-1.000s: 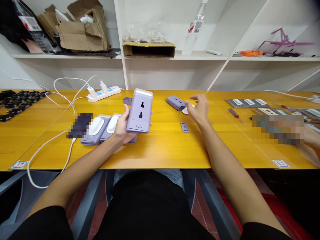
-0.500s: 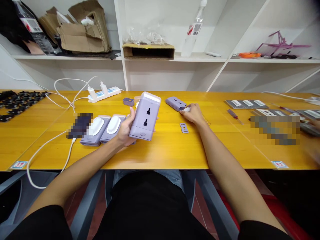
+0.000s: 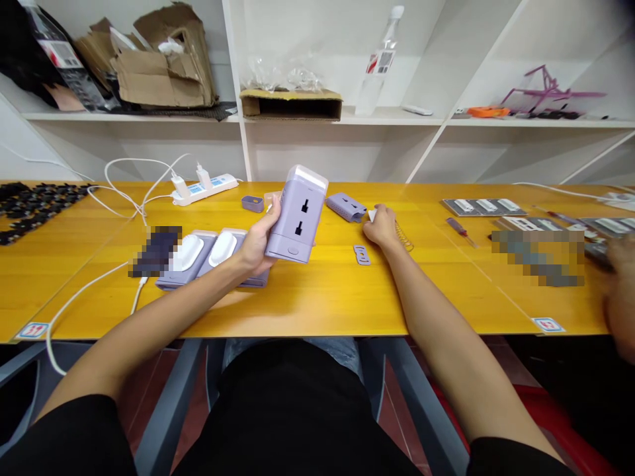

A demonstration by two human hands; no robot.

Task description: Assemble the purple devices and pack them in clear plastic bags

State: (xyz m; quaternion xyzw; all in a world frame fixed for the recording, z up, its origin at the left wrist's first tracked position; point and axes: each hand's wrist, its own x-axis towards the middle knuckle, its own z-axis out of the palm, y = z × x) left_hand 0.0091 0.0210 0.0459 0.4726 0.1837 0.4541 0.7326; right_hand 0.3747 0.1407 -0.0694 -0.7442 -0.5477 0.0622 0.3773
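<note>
Starting far left, I see black pieces [image 3: 34, 206] spread over the yellow table [image 3: 317, 311]. Next comes a blurred-out dark thing [image 3: 155, 251], then a power strip [image 3: 206, 190] behind it with two plugs in. Two purple boxes [image 3: 174, 281] lie side by side, white ovals on top. And here's my left hand [image 3: 258, 243], clamped around a purple case [image 3: 300, 213], holding it tilted above the table, two black slots facing me! Just right, a purple shell [image 3: 347, 207] lies on its side, a flat plate [image 3: 362, 255] nearer me. My right hand [image 3: 381, 227] is down there, fingers together on a white piece [image 3: 372, 214], mostly hidden, just beside the shell. A coil spring [image 3: 405, 238] sits against that wrist, a screwdriver [image 3: 460, 231] further off, and another person's hand [image 3: 622, 291] at the far edge.
</note>
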